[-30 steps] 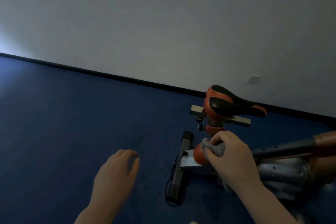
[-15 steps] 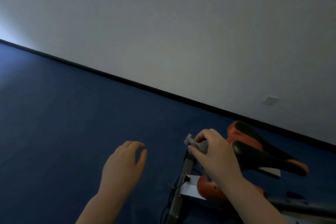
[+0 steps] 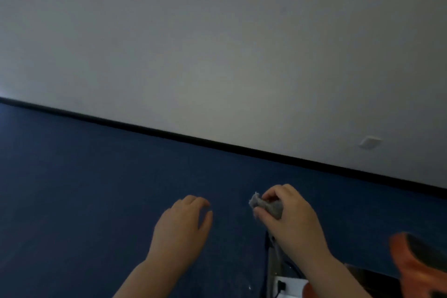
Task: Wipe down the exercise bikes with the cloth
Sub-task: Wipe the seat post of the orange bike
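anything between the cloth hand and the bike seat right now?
Nothing visible. The right hand holds the grey cloth bunched over blue floor; the orange seat sits at the lower right edge, only open floor between. Left hand is off to the side, empty.

We hold both our arms forward, and both hands are seen from the back. Our left hand [image 3: 181,225] is empty, palm down, with the fingers loosely curved and a little spread, the thumb out to the side. It touches nothing. Our left forearm comes up from the bottom edge and is bare. Our right hand [image 3: 292,220] is a little higher and well apart from the left one. Its fingers [image 3: 273,195] are curled and, with the thumb, they pinch a small crumpled grey cloth [image 3: 266,205]. Our right forearm, also bare, goes down to the lower right.
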### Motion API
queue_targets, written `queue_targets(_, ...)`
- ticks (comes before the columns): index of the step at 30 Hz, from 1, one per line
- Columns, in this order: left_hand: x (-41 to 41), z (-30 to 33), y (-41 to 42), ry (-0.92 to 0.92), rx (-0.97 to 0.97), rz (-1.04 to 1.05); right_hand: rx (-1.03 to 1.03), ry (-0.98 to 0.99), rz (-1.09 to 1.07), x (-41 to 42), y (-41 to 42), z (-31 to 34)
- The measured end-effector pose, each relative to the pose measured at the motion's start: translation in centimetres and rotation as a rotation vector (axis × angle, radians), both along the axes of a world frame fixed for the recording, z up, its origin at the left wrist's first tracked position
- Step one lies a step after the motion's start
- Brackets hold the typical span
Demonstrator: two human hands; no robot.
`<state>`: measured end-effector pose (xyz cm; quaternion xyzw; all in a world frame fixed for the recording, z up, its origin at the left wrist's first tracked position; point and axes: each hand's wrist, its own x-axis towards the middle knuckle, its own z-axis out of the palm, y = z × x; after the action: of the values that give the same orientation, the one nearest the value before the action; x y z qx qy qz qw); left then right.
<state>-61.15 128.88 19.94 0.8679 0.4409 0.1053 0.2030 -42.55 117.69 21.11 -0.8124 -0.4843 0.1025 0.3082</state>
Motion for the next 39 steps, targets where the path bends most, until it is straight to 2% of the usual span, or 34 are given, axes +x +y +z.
queue_targets(8, 5.7, 0.1, 10.5, -0.09, -0.026, -0.119, -0.014, -0.009, -0.197, 2.9, 5.0, 0.8)
queue_targets(12, 11.2, -1.2, 14.6, -0.029, -0.052, -0.23, -0.037, -0.002, -0.36, 7.9, 6.4, 0.0)
queue_targets(19, 25.3, -1.3, 20.5, -0.027, -0.038, -0.377, -0.043, 0.003, -0.485, 19.0, 10.1, -1.2)
queue_targets(25, 37.0, 0.6, 24.4, -0.119, -0.001, -0.45, -0.011, -0.017, -0.628, 28.9, 12.4, 0.1)
queue_targets(30, 45.8, 0.5, 27.8, -0.077, -0.013, -0.556, -0.029, -0.019, -0.757, 35.7, 14.1, 0.9)
queue_targets(34, 54.5, 0.4, 30.3, -0.094, -0.006, -0.666, -0.008, -0.041, -0.933, 41.0, 15.1, 0.9)
queue_targets(39, 65.0, 1.2, 31.3, -0.091, -0.002, -0.924, -0.014, -0.014, -1.2, 45.1, 15.8, 1.1)
